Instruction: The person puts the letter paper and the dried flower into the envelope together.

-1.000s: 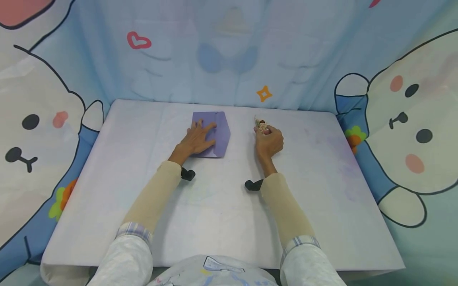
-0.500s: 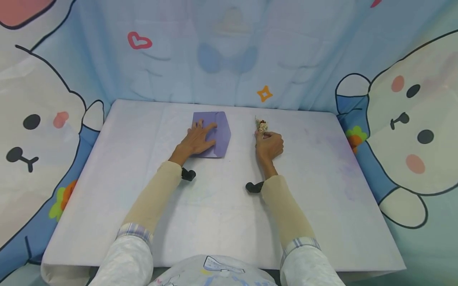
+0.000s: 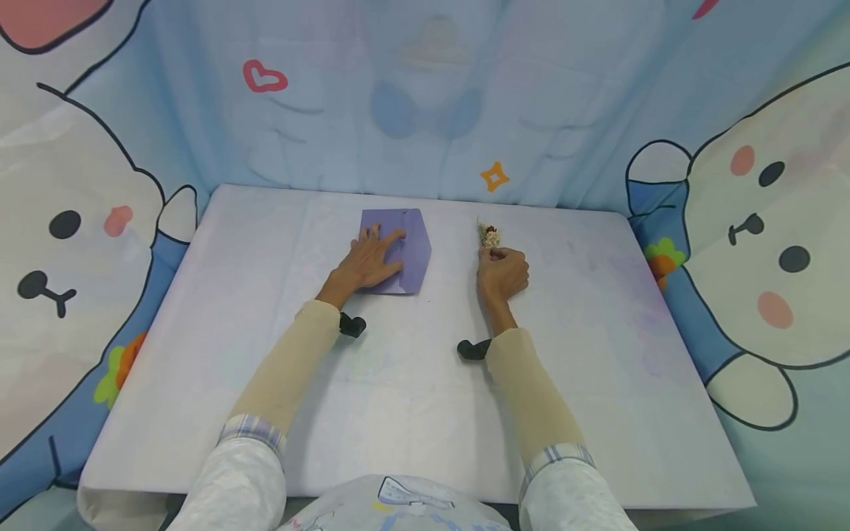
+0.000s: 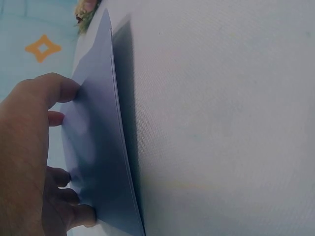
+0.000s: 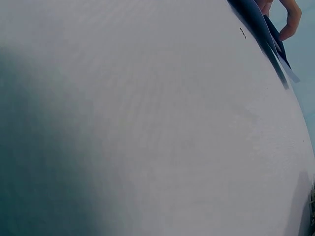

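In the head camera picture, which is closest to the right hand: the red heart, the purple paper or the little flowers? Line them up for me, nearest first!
1. Little flowers: right in the right hand, poking out beyond its fingers.
2. Purple paper: to the left, under the left hand.
3. Red heart: farthest, up and left on the blue backdrop.

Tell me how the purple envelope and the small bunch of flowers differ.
Colour: the envelope is purple; the bunch of flowers is mostly cream, with a dark reddish spot.
Size: the envelope is much larger than the visible part of the bunch of flowers.
Hold: the left hand rests spread on the envelope; the right hand pinches the bunch of flowers.
Shared: each is touched by one hand.
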`<action>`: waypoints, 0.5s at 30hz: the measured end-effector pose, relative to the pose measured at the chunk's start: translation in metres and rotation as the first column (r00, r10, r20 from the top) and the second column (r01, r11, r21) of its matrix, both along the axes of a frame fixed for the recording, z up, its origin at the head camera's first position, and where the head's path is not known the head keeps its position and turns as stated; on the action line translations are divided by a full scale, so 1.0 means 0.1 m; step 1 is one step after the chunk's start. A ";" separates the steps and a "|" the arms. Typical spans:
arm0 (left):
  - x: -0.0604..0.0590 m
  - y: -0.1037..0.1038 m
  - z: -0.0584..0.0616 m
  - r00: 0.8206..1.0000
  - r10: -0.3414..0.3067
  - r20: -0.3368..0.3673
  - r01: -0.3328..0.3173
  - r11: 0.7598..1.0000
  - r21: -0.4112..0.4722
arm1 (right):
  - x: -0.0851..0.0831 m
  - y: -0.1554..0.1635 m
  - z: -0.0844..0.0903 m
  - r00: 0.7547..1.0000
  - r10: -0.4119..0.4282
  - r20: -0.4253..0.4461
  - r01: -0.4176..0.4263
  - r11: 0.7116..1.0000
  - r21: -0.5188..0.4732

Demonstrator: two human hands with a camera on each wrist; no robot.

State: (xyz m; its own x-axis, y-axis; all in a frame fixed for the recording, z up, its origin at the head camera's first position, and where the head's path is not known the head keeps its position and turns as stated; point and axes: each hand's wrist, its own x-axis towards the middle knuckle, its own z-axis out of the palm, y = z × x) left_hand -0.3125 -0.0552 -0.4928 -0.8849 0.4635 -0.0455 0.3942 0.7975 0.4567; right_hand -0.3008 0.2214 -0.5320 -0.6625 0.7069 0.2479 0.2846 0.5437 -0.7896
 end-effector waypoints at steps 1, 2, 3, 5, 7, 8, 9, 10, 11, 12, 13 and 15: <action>-0.02 0.00 -0.02 1.000 -0.002 0.001 0.002 1.000 0.013 | 0.00 0.00 0.00 1.000 -0.003 -0.002 0.003 1.000 0.001; -0.04 0.00 -0.05 1.000 -0.004 0.004 0.004 1.000 0.025 | 0.00 0.01 -0.01 1.000 -0.005 -0.003 0.005 1.000 0.002; -0.05 0.00 -0.07 1.000 -0.005 0.009 0.005 0.999 0.037 | 0.00 0.01 -0.01 1.000 -0.006 -0.001 0.006 1.000 0.005; -0.09 0.00 -0.12 1.000 -0.006 0.015 0.005 0.998 0.060 | 0.00 0.01 -0.01 1.000 -0.007 -0.001 0.007 1.000 0.010; -0.14 0.00 -0.18 1.000 -0.009 0.019 0.008 0.997 0.079 | 0.01 0.00 0.00 1.000 -0.005 -0.006 0.005 1.000 0.008; -0.15 0.00 -0.19 1.000 -0.009 0.021 0.007 0.997 0.082 | 0.01 0.00 0.01 1.000 -0.005 -0.009 0.005 1.000 0.008; -0.16 0.00 -0.21 1.000 -0.009 0.017 0.008 0.997 0.078 | 0.01 -0.01 0.02 1.000 -0.002 -0.013 0.002 1.000 0.007; -0.17 0.00 -0.23 1.000 -0.009 0.015 0.008 0.997 0.076 | 0.01 -0.02 0.03 1.000 0.001 -0.015 -0.001 1.000 0.007; -0.18 0.00 -0.24 1.000 -0.010 0.014 0.008 0.997 0.077 | 0.00 -0.02 0.03 1.000 0.003 -0.017 -0.003 1.000 0.008; -0.18 -0.01 -0.24 1.000 -0.010 0.014 0.009 0.997 0.077 | 0.00 -0.03 0.04 1.000 0.005 -0.020 -0.005 1.000 0.008; -0.19 -0.01 -0.24 1.000 -0.010 0.015 0.009 0.997 0.074 | 0.00 -0.04 0.05 1.000 0.007 -0.023 -0.007 1.000 0.004; -0.18 -0.01 -0.23 1.000 -0.009 0.016 0.008 0.997 0.071 | -0.01 -0.06 0.07 1.000 0.009 -0.021 -0.009 1.000 0.002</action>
State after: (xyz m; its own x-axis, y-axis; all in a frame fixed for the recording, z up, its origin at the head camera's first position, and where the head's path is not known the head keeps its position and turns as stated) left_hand -0.3305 -0.0559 -0.5160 -0.8803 0.4737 -0.0264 0.3931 0.7594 0.5185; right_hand -0.3022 0.2149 -0.5251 -0.6635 0.7005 0.2629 0.2635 0.5476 -0.7941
